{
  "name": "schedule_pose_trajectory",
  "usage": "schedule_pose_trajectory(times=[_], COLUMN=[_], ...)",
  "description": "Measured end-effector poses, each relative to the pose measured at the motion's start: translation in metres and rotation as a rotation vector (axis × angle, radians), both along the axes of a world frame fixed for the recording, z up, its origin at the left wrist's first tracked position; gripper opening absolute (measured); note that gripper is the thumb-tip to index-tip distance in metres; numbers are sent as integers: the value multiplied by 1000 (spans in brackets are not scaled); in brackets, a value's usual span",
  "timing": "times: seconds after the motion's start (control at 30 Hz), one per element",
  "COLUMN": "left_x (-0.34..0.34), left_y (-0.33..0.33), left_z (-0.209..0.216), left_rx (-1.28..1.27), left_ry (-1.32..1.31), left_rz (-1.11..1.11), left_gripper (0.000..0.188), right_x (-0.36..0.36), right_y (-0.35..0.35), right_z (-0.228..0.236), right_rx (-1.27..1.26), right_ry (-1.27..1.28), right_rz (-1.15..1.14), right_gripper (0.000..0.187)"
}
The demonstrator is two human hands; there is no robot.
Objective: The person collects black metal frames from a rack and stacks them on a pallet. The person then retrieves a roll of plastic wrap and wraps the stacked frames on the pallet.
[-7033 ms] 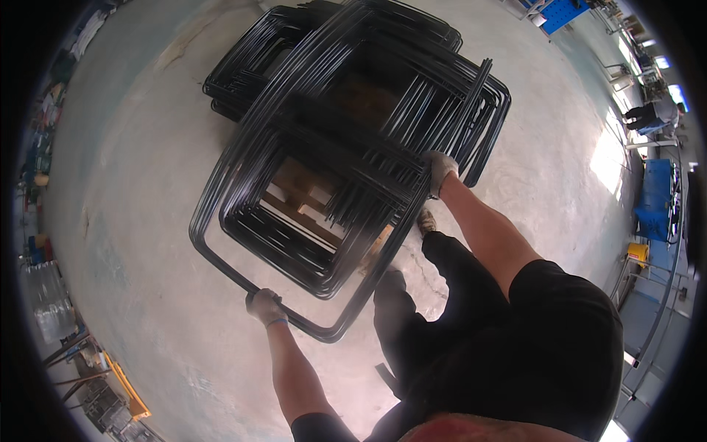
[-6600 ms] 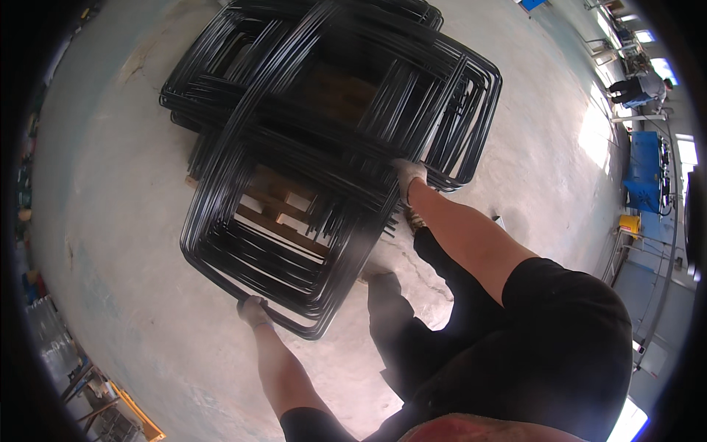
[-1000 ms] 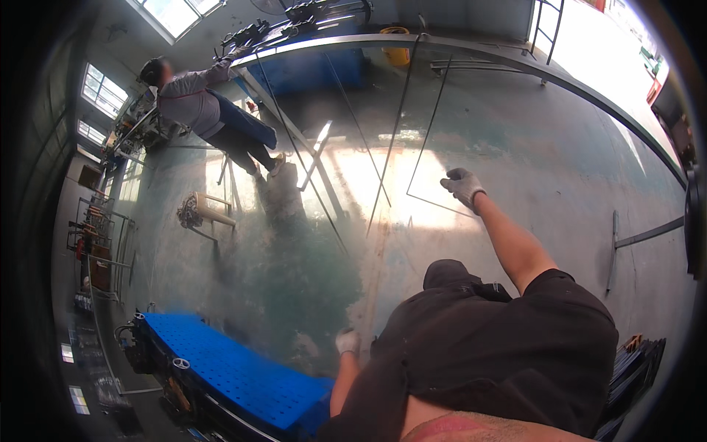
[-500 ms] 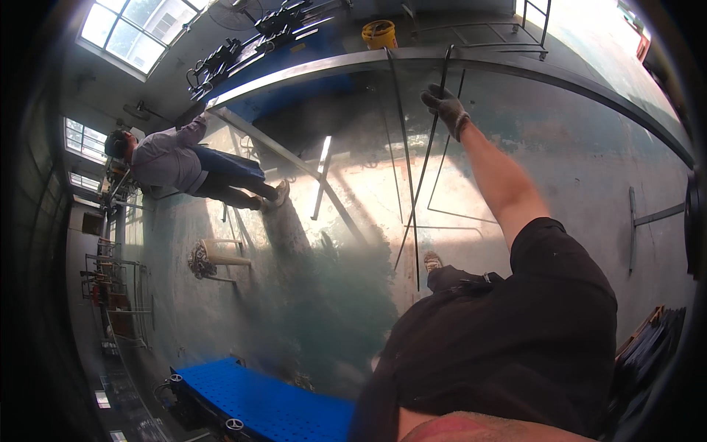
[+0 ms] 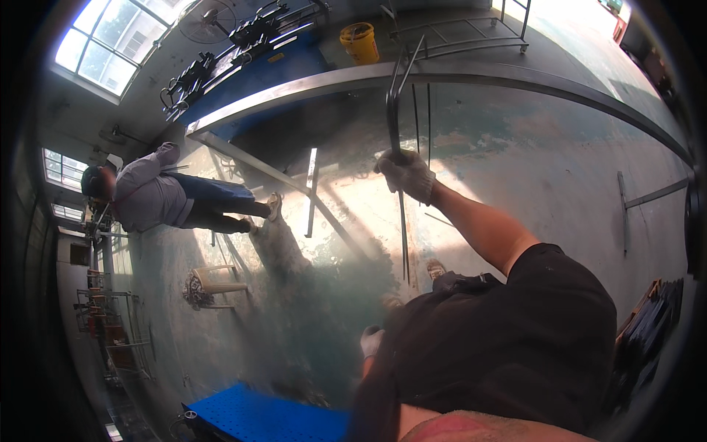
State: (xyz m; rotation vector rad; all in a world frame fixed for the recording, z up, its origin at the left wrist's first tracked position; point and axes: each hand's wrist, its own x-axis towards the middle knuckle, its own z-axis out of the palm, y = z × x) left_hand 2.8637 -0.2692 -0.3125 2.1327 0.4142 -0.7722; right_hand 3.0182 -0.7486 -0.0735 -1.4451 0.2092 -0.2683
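Several thin dark bent metal rods (image 5: 393, 121) are bunched in my gloved right hand (image 5: 406, 175), its fingers wrapped round them. Their bent upper ends rise in front of and past a long grey metal rail (image 5: 515, 72), and the lower ends point down at the floor. Whether the rods touch the rail I cannot tell. My left hand (image 5: 372, 341), also in a pale glove, is low by my left side, above the floor and near a blue perforated bench (image 5: 269, 418). Its fingers are too unclear to read.
Left of me a person (image 5: 158, 184) stands by the rail's far end. A stool (image 5: 213, 286) is on the floor, with a yellow bucket (image 5: 359, 44) and a wheeled metal rack (image 5: 464, 40) beyond the rail. Dark stacked pieces (image 5: 652, 346) lie at right.
My right hand has come down and left, drawing the bent rods together and away from the rail. My left hand has come into view at my side. The view has shifted slightly.
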Motion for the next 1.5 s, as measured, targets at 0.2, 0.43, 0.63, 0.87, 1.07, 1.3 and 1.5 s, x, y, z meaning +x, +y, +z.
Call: schedule_pose_trajectory(times=[0.2, 0.43, 0.63, 0.87, 1.07, 1.3, 1.5], left_x=[74, 164, 143, 53, 43, 73, 83], left_y=[33, 82, 128, 167, 139, 135, 89], left_z=[-4, 17, -2, -107, -96, -74, -39], left_rx=[-25, 157, 155, 32, 17, 125, 160], left_ry=[82, -125, -62, 23, 96, -14, -47], left_rz=[-200, -239, -76, -148, -234, -233, -241], left_gripper=[49, 46, 41, 35, 36, 38, 41], right_x=[-84, -110, -107, -79, -75, -70, -80], right_y=[103, 153, 163, 176, 170, 173, 165], right_z=[-52, -50, -50, -45, -58, -61, -63], right_rx=[-6, 479, 401, 458, 433, 494, 430], right_ry=[245, 71, 120, 122, 106, 101, 94], right_rz=[230, -96, -260, -253, -221, -152, -223], right_gripper=[37, 59, 57, 54, 59, 56, 55])
